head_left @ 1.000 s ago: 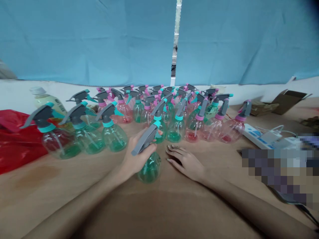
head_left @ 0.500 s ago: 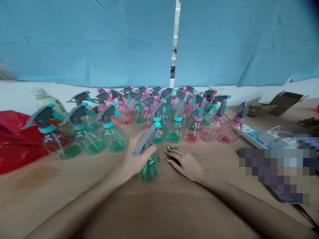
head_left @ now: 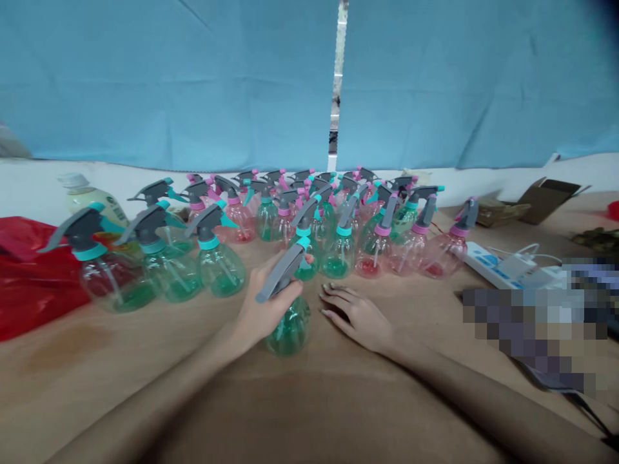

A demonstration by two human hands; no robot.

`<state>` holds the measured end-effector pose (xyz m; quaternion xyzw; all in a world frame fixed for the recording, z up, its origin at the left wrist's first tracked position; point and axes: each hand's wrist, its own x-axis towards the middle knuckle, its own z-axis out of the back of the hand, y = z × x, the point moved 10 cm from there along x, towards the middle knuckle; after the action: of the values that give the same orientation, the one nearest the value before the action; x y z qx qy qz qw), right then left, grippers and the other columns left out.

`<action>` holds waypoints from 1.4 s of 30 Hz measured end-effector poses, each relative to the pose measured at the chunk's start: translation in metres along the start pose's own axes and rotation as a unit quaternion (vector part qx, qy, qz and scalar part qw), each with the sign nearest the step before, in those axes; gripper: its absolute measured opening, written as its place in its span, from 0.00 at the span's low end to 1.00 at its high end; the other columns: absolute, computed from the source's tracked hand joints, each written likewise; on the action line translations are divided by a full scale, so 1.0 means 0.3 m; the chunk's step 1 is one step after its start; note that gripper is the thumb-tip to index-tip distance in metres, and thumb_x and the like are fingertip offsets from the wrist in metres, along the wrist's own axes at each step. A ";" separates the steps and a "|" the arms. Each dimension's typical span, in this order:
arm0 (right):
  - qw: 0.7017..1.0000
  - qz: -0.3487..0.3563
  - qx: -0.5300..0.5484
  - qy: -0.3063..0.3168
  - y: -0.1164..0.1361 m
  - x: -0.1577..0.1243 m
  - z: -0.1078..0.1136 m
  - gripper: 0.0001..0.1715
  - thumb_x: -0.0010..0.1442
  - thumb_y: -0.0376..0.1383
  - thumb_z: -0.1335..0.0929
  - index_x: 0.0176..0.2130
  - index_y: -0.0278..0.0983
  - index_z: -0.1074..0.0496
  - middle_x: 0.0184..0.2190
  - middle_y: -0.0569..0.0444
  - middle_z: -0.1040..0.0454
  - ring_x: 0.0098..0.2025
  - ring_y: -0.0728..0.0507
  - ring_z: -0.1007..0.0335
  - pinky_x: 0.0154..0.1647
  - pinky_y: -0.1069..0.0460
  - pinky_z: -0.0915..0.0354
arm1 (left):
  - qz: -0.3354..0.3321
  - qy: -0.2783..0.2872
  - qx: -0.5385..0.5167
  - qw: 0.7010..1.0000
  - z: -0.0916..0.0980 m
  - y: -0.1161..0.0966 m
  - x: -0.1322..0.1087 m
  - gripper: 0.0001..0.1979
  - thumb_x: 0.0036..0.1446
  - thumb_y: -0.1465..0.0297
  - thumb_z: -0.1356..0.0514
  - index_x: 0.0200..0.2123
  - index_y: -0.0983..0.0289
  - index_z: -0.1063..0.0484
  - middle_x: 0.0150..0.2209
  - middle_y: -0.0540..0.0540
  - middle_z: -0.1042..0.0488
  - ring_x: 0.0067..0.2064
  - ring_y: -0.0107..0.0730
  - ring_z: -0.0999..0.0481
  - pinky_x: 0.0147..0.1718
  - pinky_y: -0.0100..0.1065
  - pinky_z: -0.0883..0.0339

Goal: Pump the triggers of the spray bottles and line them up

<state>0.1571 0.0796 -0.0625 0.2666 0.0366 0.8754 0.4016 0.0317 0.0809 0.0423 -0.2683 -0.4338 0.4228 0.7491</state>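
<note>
Left hand (head_left: 261, 312) is wrapped round neck of green spray bottle (head_left: 290, 334), just before front row of spray bottles (head_left: 337, 261) on bench (head_left: 430, 322). Right hand (head_left: 362, 319) lies loosely spread beside it, holding nothing. Better hold firmly under grey sprayer head (head_left: 281, 272), bottle upright, no squeezing.

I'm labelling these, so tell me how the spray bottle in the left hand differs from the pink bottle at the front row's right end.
The held bottle is green with a turquoise nozzle; the pink bottle has a pink collar. The left hand grips the held bottle; no hand touches the pink bottle. The held bottle is nearer the camera; the pink bottle is farther right. Both have grey spray heads and rounded, see-through bodies.
</note>
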 end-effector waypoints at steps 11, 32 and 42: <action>1.000 -0.004 -0.001 -0.001 0.000 0.002 -0.001 0.22 0.64 0.41 0.40 0.53 0.37 0.33 0.54 0.49 0.32 0.58 0.41 0.41 0.58 0.42 0.42 | -0.003 0.003 -0.006 1.000 -0.001 0.015 -0.002 0.18 0.51 0.72 0.46 0.47 0.61 0.31 0.27 0.50 0.30 0.28 0.30 0.31 0.28 0.31 0.38; 1.000 -0.006 0.001 0.003 -0.001 -0.001 -0.007 0.21 0.63 0.40 0.40 0.53 0.36 0.33 0.54 0.49 0.31 0.58 0.41 0.41 0.58 0.42 0.42 | -0.053 -0.004 0.048 0.997 0.023 -0.053 0.006 0.07 0.46 0.75 0.47 0.30 0.61 0.32 0.28 0.47 0.31 0.29 0.28 0.33 0.30 0.31 0.38; 1.000 -0.003 0.005 -0.002 0.000 -0.002 -0.003 0.21 0.64 0.40 0.40 0.54 0.38 0.34 0.54 0.49 0.32 0.58 0.40 0.41 0.58 0.40 0.41 | -0.014 -0.002 0.006 1.000 0.017 0.007 0.002 0.04 0.48 0.73 0.45 0.29 0.63 0.31 0.27 0.48 0.31 0.28 0.28 0.33 0.29 0.30 0.38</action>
<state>0.1570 0.0792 -0.0635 0.2701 0.0414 0.8735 0.4028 0.0266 0.0828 0.0433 -0.2570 -0.4365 0.4149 0.7558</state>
